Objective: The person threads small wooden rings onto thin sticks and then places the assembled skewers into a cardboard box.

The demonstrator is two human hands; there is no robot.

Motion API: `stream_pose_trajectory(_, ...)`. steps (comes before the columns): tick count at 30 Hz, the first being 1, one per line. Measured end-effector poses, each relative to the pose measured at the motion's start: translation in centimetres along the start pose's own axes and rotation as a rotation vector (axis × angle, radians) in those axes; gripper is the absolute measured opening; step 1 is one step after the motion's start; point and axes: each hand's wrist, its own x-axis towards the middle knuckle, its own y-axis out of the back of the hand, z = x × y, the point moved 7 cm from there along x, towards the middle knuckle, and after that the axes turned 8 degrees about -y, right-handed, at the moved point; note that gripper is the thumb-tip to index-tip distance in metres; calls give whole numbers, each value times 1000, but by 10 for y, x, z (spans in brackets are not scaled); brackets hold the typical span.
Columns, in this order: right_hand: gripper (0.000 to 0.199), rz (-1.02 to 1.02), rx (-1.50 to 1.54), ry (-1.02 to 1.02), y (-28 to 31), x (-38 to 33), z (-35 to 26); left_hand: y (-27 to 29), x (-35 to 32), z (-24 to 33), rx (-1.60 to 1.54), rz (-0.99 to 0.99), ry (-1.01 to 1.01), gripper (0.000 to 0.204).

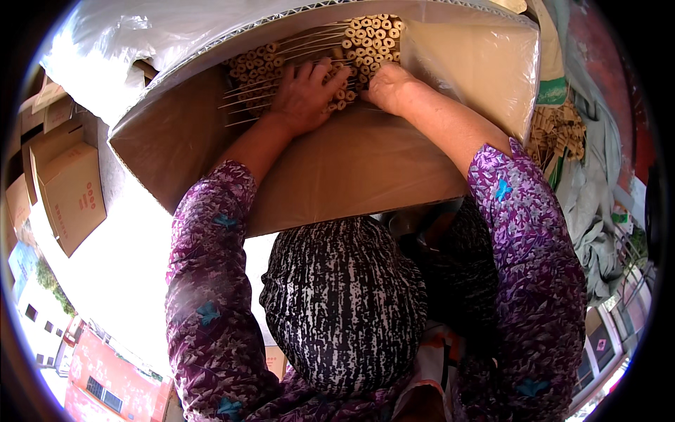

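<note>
Where rolls [369, 32] lie, both hands [307, 95]

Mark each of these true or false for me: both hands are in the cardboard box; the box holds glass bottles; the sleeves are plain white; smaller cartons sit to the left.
1. Both hands, left hand and right hand, are in the cardboard box: true.
2. The box holds glass bottles: false, it holds small tan tubes on thin sticks.
3. The sleeves are plain white: false, the sleeves are purple and patterned.
4. Smaller cartons sit to the left: true.
</note>
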Motion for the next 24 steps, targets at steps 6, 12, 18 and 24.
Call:
stream_pose_trajectory(6, 41, -158, 39, -3, -45, 22, 0, -12, 13, 3, 16, -33, -17, 87)
stream_pose_trajectory(12, 40, -72, 187, -90, -36, 8, 14, -13, 14, 7, 24, 36, -66, 82)
stream_pose_trajectory(18, 32, -132, 179, -28, 7, -18, 18, -10, 10, 2, -45, 8, 35, 81)
stream_pose_trajectory(24, 26, -131, 248, -54, 4, -21, 21, -12, 2, 2, -168, 43, -54, 76)
